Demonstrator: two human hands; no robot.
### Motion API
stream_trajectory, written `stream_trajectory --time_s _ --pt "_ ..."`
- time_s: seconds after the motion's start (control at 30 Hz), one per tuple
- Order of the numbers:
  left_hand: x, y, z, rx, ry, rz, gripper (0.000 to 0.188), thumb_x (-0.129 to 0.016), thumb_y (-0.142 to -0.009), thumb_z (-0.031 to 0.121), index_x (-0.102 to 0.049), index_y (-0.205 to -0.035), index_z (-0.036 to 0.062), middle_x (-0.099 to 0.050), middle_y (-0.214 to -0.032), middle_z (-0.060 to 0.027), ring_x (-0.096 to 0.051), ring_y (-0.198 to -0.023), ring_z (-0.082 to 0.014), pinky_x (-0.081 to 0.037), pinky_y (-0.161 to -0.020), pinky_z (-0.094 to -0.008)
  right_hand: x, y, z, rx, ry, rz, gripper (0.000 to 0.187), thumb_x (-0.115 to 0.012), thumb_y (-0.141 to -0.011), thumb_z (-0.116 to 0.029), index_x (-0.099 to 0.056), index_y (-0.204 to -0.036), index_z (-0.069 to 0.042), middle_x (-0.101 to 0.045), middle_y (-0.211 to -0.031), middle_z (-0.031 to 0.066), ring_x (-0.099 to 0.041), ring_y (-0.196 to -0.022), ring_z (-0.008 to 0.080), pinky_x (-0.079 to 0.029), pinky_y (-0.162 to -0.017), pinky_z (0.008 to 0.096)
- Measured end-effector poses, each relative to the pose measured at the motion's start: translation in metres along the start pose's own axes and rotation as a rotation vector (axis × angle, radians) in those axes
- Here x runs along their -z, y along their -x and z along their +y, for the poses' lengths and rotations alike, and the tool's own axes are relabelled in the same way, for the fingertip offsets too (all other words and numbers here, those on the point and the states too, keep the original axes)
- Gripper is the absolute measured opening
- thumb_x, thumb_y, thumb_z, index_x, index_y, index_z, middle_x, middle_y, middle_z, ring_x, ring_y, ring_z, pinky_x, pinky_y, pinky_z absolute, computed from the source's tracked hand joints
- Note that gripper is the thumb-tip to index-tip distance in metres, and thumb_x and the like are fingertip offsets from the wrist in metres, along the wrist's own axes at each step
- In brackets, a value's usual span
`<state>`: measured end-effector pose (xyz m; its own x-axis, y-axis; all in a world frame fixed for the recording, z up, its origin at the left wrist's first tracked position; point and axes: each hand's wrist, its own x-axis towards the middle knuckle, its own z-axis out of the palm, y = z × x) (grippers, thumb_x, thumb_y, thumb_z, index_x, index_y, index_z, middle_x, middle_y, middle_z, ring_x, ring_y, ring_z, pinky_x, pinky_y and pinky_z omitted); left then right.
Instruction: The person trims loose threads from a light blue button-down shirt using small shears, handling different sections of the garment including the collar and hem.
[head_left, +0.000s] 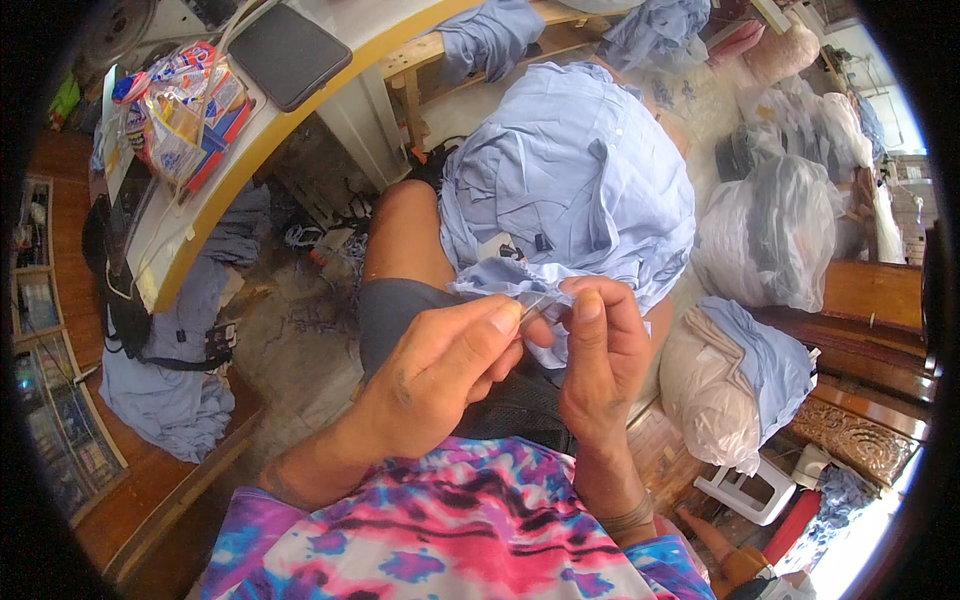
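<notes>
I have the left hand [440, 365] and right hand [605, 350] pinching the edge of the blue cloth [565, 170] across the legs [403, 240]. Likely edge work; next needs small, careful moves.

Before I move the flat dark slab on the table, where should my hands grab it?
Probably by the long edge of the dark slab nearest the table's yellow rim, coming from the person's side. It lies flat, so an edge seems easiest to pinch, and that one is close to the rim. A pale cord runs past its left side.
</notes>
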<state>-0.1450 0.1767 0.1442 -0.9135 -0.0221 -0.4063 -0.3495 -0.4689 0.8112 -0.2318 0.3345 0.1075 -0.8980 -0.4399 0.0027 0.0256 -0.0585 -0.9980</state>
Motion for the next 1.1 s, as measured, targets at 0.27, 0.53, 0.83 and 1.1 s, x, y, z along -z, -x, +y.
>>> stream_trajectory --time_s 0.27,0.53,0.83,1.1 --pt "0.001 -0.001 -0.004 -0.002 0.043 -0.022 0.052 -0.040 -0.110 0.042 -0.063 -0.115 -0.0041 -0.047 -0.076 0.0012 -0.034 -0.051 -0.0008 -0.025 -0.043 -0.0181 0.000 0.000 0.001 -0.007 -0.015 -0.029 0.021 -0.055 -0.109 -0.020 -0.063 -0.112 -0.001 -0.063 -0.101 0.0012 -0.053 -0.088 0.0067 -0.043 -0.079 0.0220" --pt "0.004 0.001 -0.006 0.053 0.171 -0.075 0.046 -0.045 -0.110 0.039 -0.061 -0.116 -0.0036 -0.047 -0.076 0.0010 -0.034 -0.050 -0.0014 -0.025 -0.043 -0.0188 -0.001 -0.004 0.000 0.166 0.195 -0.037 0.018 -0.053 -0.109 -0.015 -0.062 -0.107 0.001 -0.064 -0.101 0.0066 -0.056 -0.089 0.0111 -0.045 -0.082 0.0247" --pt "0.010 0.000 -0.021 0.036 0.315 -0.114 0.037 -0.051 -0.108 0.035 -0.060 -0.107 -0.0012 -0.048 -0.076 -0.0002 -0.033 -0.048 -0.0020 -0.023 -0.042 -0.0201 -0.008 -0.007 0.006 0.240 0.204 -0.116 0.014 -0.050 -0.109 -0.010 -0.058 -0.105 0.000 -0.063 -0.101 0.0090 -0.056 -0.091 0.0141 -0.045 -0.082 0.0259" --pt "0.003 -0.008 -0.035 -0.064 0.325 -0.063 0.030 -0.053 -0.109 0.030 -0.061 -0.102 0.0014 -0.047 -0.072 0.0039 -0.033 -0.050 -0.0006 -0.024 -0.044 -0.0198 -0.007 -0.003 0.011 0.188 0.132 -0.099 0.015 -0.050 -0.109 -0.011 -0.058 -0.105 0.001 -0.061 -0.100 0.0075 -0.053 -0.088 0.0119 -0.044 -0.079 0.0245"
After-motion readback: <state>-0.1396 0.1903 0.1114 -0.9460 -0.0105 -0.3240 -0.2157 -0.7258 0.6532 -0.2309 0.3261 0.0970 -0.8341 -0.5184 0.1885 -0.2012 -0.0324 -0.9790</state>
